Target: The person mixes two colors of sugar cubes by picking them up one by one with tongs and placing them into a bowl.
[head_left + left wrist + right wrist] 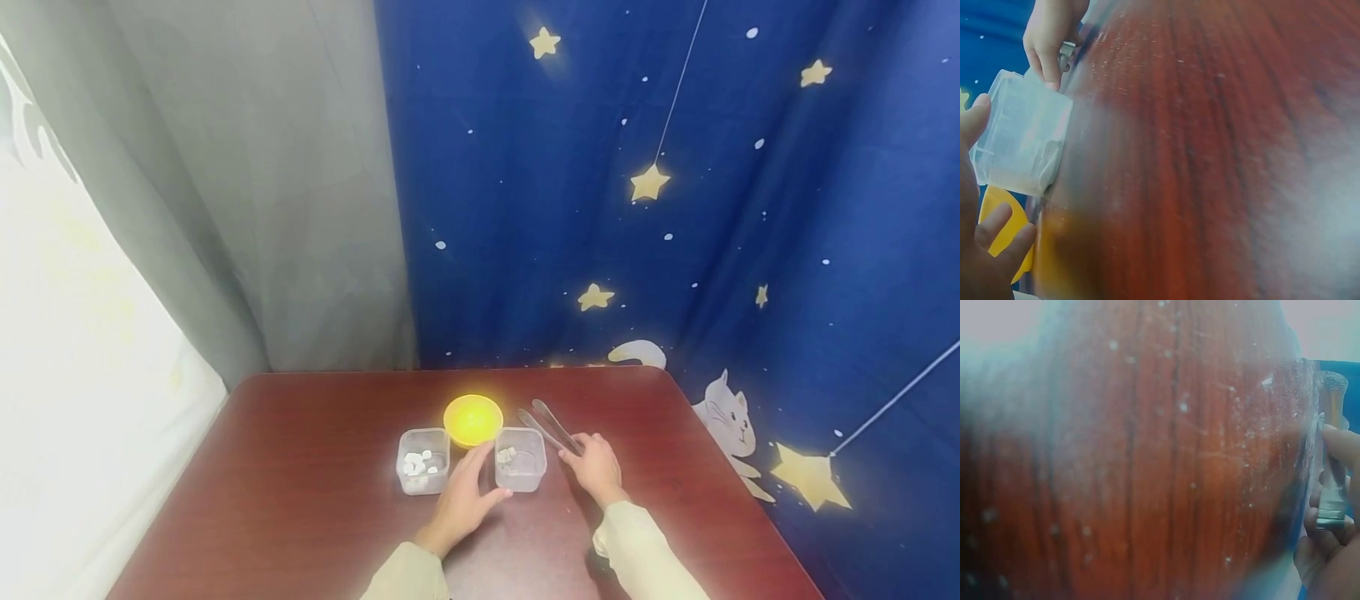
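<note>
My left hand is beside the right-hand clear plastic container, thumb and fingers spread about its near left side; whether they touch it I cannot tell. A few small pale pieces lie in that container. My right hand grips metal tongs just right of the container, their two arms parted and pointing away from me. In the right wrist view the fingers wrap round the tongs' hinged end. Another clear container, holding several white pieces, stands left of my left hand.
A yellow bowl stands behind and between the two containers. The reddish-brown wooden table reaches back to a grey curtain and a blue star-patterned curtain.
</note>
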The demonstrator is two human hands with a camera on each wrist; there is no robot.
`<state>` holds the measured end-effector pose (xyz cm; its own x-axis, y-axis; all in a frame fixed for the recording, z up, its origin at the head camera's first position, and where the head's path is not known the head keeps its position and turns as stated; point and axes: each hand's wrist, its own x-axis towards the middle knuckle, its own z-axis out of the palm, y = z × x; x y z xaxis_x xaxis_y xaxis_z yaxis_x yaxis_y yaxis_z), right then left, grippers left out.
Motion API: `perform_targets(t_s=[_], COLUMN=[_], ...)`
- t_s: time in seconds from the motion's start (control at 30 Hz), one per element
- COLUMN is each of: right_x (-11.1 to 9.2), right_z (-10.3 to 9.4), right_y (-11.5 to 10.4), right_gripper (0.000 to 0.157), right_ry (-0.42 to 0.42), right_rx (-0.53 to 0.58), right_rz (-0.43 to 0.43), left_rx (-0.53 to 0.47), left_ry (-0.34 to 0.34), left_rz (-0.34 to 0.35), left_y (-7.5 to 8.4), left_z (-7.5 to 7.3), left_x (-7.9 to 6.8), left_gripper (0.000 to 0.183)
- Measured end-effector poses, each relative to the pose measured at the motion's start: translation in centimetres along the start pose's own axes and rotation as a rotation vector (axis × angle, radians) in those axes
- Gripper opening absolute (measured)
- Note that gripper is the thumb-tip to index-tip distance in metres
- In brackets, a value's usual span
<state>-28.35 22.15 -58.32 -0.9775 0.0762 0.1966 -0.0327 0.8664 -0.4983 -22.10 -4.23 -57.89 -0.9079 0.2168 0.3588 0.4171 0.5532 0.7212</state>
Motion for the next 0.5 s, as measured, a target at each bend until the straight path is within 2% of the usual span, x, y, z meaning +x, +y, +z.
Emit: perform_targets(t_s=[0.13,0.27,0.5], right_x=[0.0,0.0,0.0], right_z=[-0.2,-0.6,-1.0], right_y=[-0.1,-0.3,-0.7], right_gripper=[0.036,0.03,0.03], right_ry=[0.031,0.013,-0.017], right_rx=[0.089,0.169,0.183], right_rz=[0.008,0.026,0.042], left_rx=[0.007,-0.006,0.001], left_ry=[-0.033,-0.048,-0.071], left_rz=[-0.023,-0.037,-0.055], left_y=[0.3,0.5,0.8], left_z=[0.0,0.0,0.1], left_x=[0.6,1.0,1.5], left_gripper=[0.088,0.091,0.092])
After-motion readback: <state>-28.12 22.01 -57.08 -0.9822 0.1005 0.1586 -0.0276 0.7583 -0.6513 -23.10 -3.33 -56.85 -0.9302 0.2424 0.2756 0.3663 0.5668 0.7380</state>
